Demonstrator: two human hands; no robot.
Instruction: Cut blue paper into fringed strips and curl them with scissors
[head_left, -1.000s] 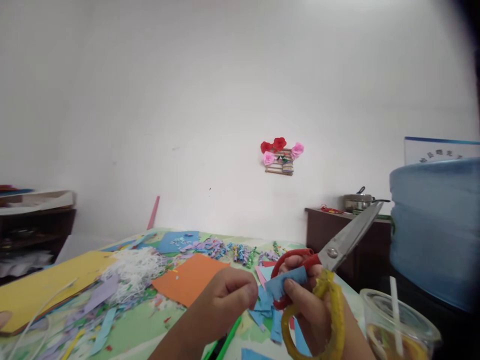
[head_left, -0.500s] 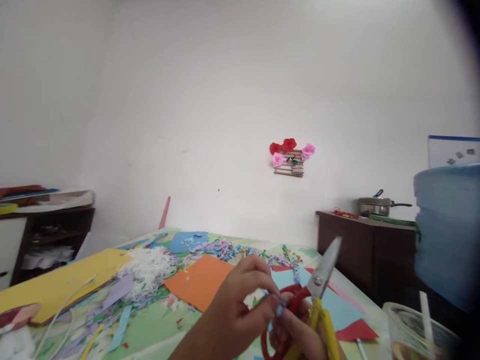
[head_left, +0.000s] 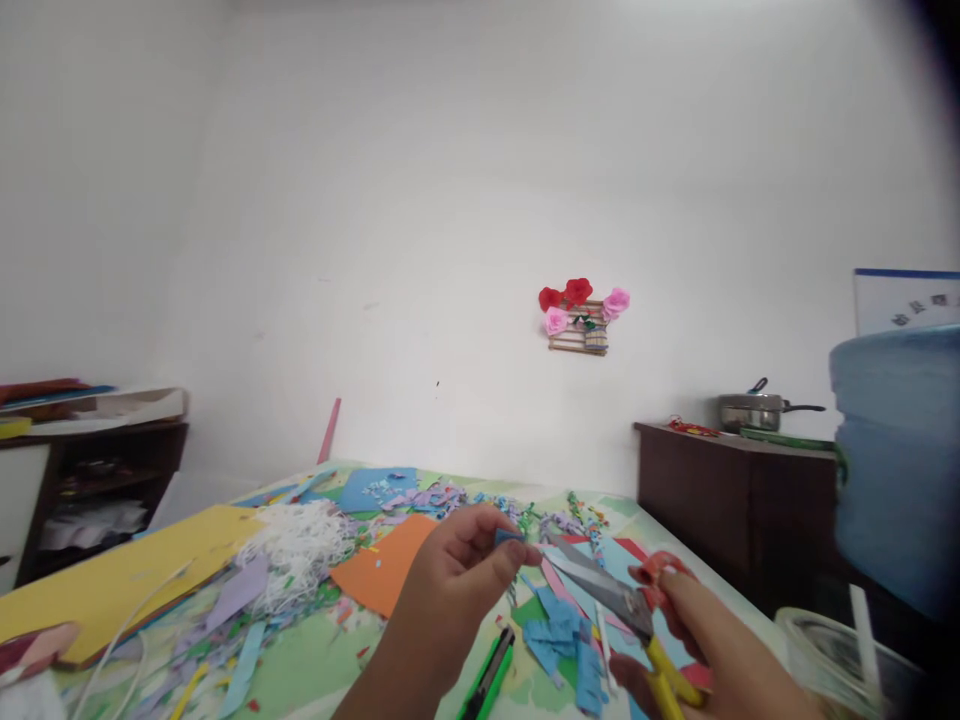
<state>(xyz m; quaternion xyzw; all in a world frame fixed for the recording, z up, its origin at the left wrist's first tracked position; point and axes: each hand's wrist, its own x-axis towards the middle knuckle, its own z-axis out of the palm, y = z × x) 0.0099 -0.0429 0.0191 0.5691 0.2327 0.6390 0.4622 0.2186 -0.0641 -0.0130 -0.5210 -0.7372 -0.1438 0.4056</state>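
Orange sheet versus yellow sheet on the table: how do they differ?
The orange sheet is smaller and lies mid-table, just beyond the left hand; the yellow sheet is larger and longer, along the table's left edge. White shreds overlap the yellow sheet's near corner; the orange sheet is mostly bare. Both lie flat among paper scraps.

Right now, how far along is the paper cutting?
Done: curled paper strips and blue offcuts already litter the table. In hand: left hand pinches a small blue piece; right hand holds scissors. Left: orange sheet and yellow sheet lie largely uncut.
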